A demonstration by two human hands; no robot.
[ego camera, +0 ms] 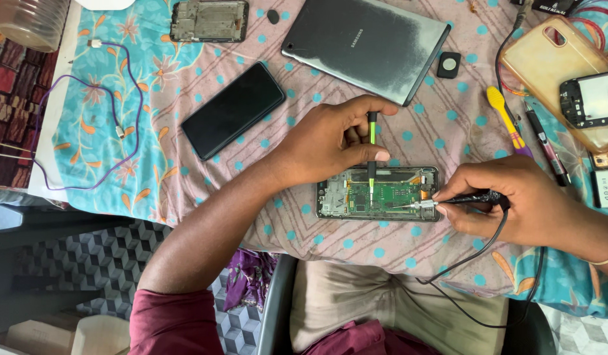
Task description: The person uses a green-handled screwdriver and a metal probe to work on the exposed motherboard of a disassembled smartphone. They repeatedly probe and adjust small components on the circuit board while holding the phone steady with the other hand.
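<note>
Back cover already off the opened black phone (377, 192); left hand (330, 141) pinches green-black tweezers (371, 154), right hand (514, 197) grips a corded soldering iron (448, 200) on its exposed green board.

You have two hands in view, your left hand (330, 141) and your right hand (514, 197), and each holds one tool: one green-handled tool (371, 154) and one black corded probe (465, 198). You work over one opened phone (377, 192). Around it lie one intact black phone (233, 109), one grey tablet (365, 43), one stripped phone frame (209, 20), one clear amber case (550, 56), one yellow toothbrush (508, 120), one purple cable (129, 98), and what looks like one more pen-shaped tool (546, 143).
</note>
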